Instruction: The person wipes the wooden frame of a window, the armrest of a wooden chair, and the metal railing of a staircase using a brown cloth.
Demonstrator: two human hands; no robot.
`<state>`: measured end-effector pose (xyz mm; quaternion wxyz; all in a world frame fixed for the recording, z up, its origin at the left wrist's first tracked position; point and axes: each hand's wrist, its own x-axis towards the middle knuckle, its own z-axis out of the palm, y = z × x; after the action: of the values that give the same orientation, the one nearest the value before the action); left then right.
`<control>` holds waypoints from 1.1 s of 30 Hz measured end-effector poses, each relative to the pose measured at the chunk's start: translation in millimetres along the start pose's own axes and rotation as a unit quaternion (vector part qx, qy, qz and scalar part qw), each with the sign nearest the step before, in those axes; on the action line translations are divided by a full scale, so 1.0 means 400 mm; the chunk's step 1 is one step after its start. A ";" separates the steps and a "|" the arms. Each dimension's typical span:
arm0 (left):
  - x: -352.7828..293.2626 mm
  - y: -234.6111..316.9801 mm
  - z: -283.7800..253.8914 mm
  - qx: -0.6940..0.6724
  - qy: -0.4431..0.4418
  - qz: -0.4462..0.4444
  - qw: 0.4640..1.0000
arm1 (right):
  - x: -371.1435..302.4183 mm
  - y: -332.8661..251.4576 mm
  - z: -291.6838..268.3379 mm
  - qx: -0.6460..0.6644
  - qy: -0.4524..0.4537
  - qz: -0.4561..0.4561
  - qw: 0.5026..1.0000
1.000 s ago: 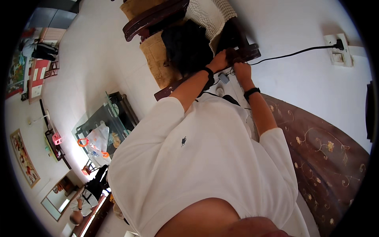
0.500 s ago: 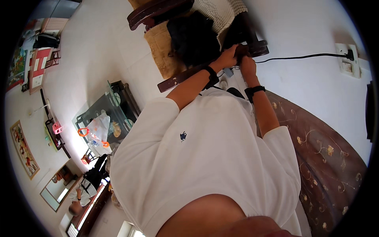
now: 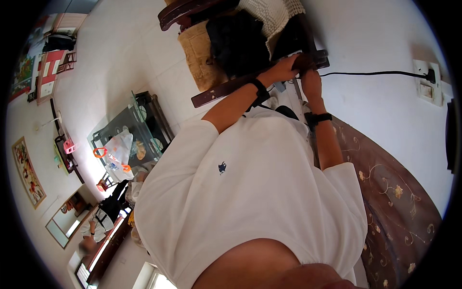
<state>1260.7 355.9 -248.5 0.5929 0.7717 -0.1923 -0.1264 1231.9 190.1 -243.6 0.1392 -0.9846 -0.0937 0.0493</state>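
Note:
Both hands meet at the end of a dark wooden armrest [image 3: 226, 91]. My left hand [image 3: 283, 70] is closed on a dark brown thing [image 3: 302, 62] whose kind I cannot make out. Just to its right, my right hand [image 3: 312, 85] is closed too, its fingertips at the lower edge of that same thing and partly hidden. A black cable [image 3: 370, 73] runs from beside the hands to a plug in the white wall socket [image 3: 427, 89]. A small grey object [image 3: 279, 87] sits below my left hand.
Black cloth [image 3: 238, 43] and a tan cushion [image 3: 195, 53] lie on the wooden seat beyond the armrest. Brown flowered fabric [image 3: 385, 192] spreads at the right. A glass table [image 3: 115, 120] with a plastic bag stands left; another person [image 3: 98, 226] is at the lower left.
My right hand has moved slightly right and down. My left hand has shifted slightly right with the dark brown thing. The view has also shifted a little.

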 end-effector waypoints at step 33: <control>0.089 0.006 0.097 0.127 0.130 0.032 0.983 | 0.095 0.092 0.049 0.065 0.132 -0.022 0.989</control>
<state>1275.9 305.8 -255.3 0.5142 0.8437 -0.1531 0.0191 1272.9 168.0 -275.3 0.2147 -0.9692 -0.0926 -0.0779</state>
